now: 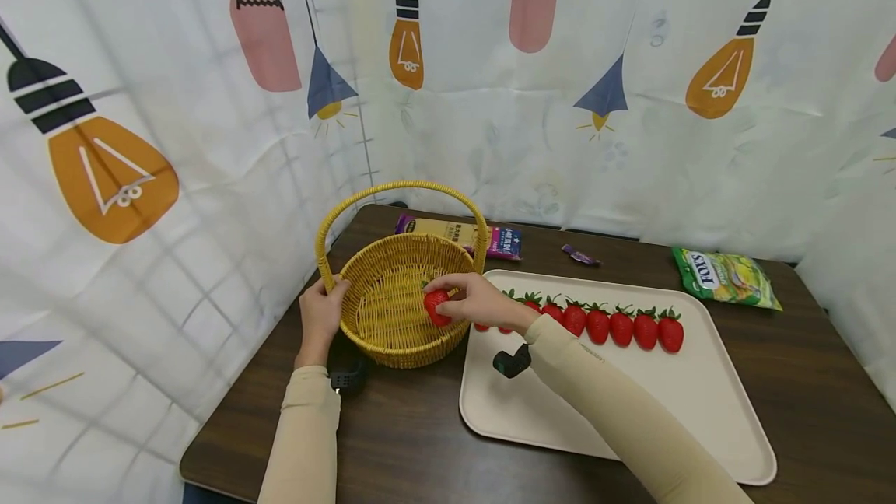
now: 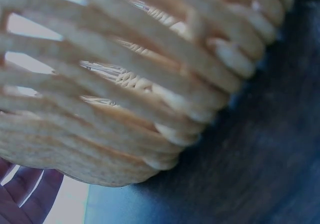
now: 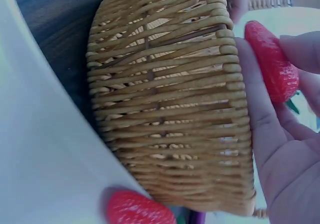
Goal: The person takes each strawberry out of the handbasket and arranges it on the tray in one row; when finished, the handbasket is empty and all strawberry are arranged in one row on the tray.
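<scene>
A yellow woven basket (image 1: 409, 356) with a tall arched handle stands on the left of the table. My left hand (image 1: 320, 316) grips its left rim, where the handle joins; fingers show beside the weave in the left wrist view. Between thumb and fingers my right hand (image 1: 481, 300) pinches a red strawberry (image 1: 436, 307) with green leaves, over the right side of the basket's opening. In the right wrist view this strawberry (image 3: 272, 61) is held just beyond the rim. A row of several strawberries (image 1: 597, 326) lies on a pale tray (image 1: 672, 403), partly hidden by my right forearm.
Behind the basket lies a purple-and-yellow food packet (image 1: 448, 232). A small purple wrapped sweet (image 1: 580, 255) sits near the table's back, and a green FOX'S bag (image 1: 726, 278) lies at the back right. A printed curtain (image 1: 490, 115) hangs behind the dark wooden table (image 1: 406, 434).
</scene>
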Demonstrator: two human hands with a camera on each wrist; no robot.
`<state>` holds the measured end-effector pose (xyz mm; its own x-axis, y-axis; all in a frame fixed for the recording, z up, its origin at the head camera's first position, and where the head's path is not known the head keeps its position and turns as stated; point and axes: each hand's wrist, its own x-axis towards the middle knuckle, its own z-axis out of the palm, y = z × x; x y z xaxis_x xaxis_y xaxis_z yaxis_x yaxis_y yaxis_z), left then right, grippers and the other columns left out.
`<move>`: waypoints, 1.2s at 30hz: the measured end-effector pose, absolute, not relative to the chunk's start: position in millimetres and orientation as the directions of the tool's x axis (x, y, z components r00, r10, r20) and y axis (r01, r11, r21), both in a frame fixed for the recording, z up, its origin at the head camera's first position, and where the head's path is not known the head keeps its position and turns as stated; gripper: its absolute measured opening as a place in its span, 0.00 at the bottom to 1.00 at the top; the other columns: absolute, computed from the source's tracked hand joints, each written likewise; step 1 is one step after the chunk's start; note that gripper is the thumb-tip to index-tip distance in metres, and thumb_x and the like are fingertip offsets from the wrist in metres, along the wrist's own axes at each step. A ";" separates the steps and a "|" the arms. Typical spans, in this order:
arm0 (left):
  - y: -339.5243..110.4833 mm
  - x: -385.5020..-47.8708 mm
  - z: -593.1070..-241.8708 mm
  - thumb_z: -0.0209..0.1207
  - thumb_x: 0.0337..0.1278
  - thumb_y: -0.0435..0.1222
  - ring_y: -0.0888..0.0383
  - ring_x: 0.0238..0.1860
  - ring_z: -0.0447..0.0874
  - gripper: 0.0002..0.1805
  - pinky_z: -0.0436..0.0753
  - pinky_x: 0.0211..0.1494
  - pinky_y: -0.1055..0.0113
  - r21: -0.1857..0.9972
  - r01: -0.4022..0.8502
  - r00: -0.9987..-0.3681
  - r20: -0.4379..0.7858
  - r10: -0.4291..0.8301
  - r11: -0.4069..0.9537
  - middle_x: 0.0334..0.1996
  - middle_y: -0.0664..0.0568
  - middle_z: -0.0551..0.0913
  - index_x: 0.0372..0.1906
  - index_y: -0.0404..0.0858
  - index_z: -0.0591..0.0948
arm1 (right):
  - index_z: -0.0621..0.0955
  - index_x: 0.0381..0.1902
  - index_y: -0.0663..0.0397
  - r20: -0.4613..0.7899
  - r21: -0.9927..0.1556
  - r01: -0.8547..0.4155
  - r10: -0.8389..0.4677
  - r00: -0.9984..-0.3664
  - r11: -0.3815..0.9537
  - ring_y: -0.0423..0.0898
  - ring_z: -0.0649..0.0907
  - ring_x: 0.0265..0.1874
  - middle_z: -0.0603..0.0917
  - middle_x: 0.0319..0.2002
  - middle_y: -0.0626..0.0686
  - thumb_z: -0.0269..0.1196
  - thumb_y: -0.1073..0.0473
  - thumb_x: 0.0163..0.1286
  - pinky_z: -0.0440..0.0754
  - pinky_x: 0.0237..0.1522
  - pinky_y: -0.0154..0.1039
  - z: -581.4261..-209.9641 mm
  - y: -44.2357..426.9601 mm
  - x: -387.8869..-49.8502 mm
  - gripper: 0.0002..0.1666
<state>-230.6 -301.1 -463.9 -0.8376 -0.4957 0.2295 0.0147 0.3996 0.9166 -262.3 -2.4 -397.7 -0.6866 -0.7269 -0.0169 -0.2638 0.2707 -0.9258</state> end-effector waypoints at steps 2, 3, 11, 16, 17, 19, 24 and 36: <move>-300.8 -230.7 -463.8 0.59 0.64 0.41 0.60 0.20 0.70 0.12 0.72 0.25 0.69 0.917 0.017 -0.837 0.231 -0.496 0.398 0.27 0.35 0.77 0.38 0.35 0.84 | 0.79 0.60 0.48 -0.002 -0.933 -0.252 -0.706 -0.708 0.256 0.46 0.85 0.42 0.82 0.52 0.52 0.62 0.58 0.68 0.84 0.41 0.47 -398.4 4.3 -259.5 0.21; -300.6 -230.8 -463.8 0.59 0.64 0.41 0.59 0.20 0.70 0.12 0.72 0.25 0.69 0.918 0.019 -0.838 0.231 -0.495 0.396 0.27 0.35 0.77 0.38 0.35 0.84 | 0.80 0.59 0.47 0.008 -0.935 -0.251 -0.693 -0.721 0.250 0.46 0.85 0.41 0.82 0.51 0.52 0.62 0.57 0.68 0.84 0.40 0.49 -398.8 7.7 -258.0 0.21; -299.4 -230.4 -464.0 0.58 0.64 0.42 0.56 0.23 0.73 0.13 0.74 0.27 0.69 0.920 0.014 -0.848 0.218 -0.483 0.391 0.31 0.34 0.81 0.39 0.35 0.84 | 0.80 0.59 0.47 0.080 -0.952 -0.240 -0.600 -0.796 0.190 0.56 0.85 0.40 0.83 0.51 0.54 0.63 0.57 0.69 0.79 0.24 0.44 -411.3 37.8 -251.3 0.20; -300.4 -229.8 -463.5 0.59 0.64 0.43 0.57 0.24 0.73 0.14 0.74 0.27 0.70 0.920 0.004 -0.846 0.212 -0.489 0.391 0.33 0.35 0.81 0.41 0.35 0.84 | 0.81 0.57 0.49 0.112 -0.951 -0.247 -0.535 -0.837 0.187 0.50 0.85 0.43 0.80 0.56 0.52 0.63 0.59 0.69 0.83 0.39 0.45 -413.9 57.6 -245.1 0.19; -300.6 -229.6 -463.4 0.59 0.64 0.43 0.57 0.24 0.73 0.14 0.74 0.28 0.70 0.920 0.003 -0.847 0.210 -0.489 0.392 0.34 0.35 0.81 0.41 0.35 0.84 | 0.81 0.57 0.50 0.115 -0.950 -0.247 -0.522 -0.845 0.191 0.50 0.85 0.43 0.80 0.57 0.52 0.62 0.60 0.69 0.83 0.41 0.46 -414.1 61.8 -243.8 0.19; -301.1 -229.2 -463.2 0.58 0.64 0.43 0.57 0.25 0.74 0.15 0.74 0.29 0.71 0.920 -0.001 -0.848 0.207 -0.488 0.393 0.35 0.35 0.82 0.43 0.35 0.85 | 0.81 0.57 0.50 0.113 -0.951 -0.237 -0.494 -0.862 0.196 0.50 0.85 0.42 0.80 0.56 0.52 0.62 0.60 0.69 0.83 0.41 0.49 -415.1 71.0 -241.7 0.18; -301.8 -228.3 -463.0 0.58 0.64 0.43 0.55 0.27 0.75 0.16 0.74 0.30 0.71 0.919 -0.007 -0.850 0.203 -0.486 0.395 0.36 0.35 0.82 0.45 0.35 0.85 | 0.81 0.56 0.51 0.103 -0.954 -0.211 -0.426 -0.899 0.215 0.51 0.84 0.39 0.81 0.53 0.55 0.63 0.59 0.68 0.81 0.35 0.41 -418.5 97.2 -238.2 0.18; -302.2 -229.4 -464.1 0.58 0.64 0.43 0.57 0.25 0.73 0.16 0.74 0.30 0.70 0.914 -0.003 -0.850 0.212 -0.483 0.406 0.35 0.36 0.83 0.46 0.35 0.85 | 0.79 0.57 0.59 0.155 -0.953 -0.219 -0.280 -0.947 0.211 0.45 0.81 0.39 0.79 0.53 0.59 0.62 0.61 0.69 0.83 0.38 0.41 -438.1 161.4 -226.0 0.19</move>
